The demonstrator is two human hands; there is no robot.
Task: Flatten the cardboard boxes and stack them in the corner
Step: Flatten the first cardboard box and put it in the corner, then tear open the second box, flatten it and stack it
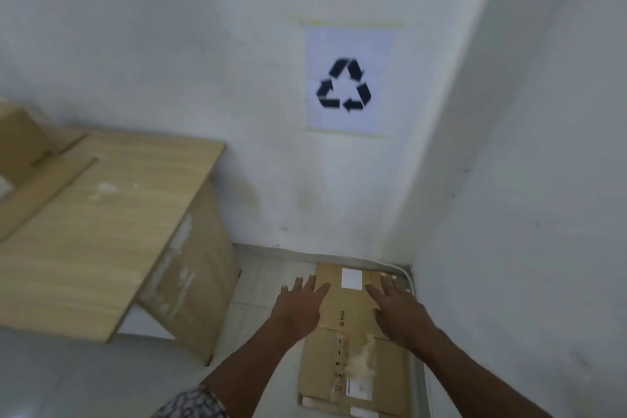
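Both hands are spread flat, gripping nothing: the left hand (300, 307) and right hand (398, 310) press on the flattened cardboard box (353, 349), likely to seat it flush. It lies on the floor in the far-right corner, right of the table (101, 214).

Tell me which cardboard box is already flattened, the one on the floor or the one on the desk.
The flattened box on the floor in the corner, under both hands. The box on the desk at far left stands with flaps open.
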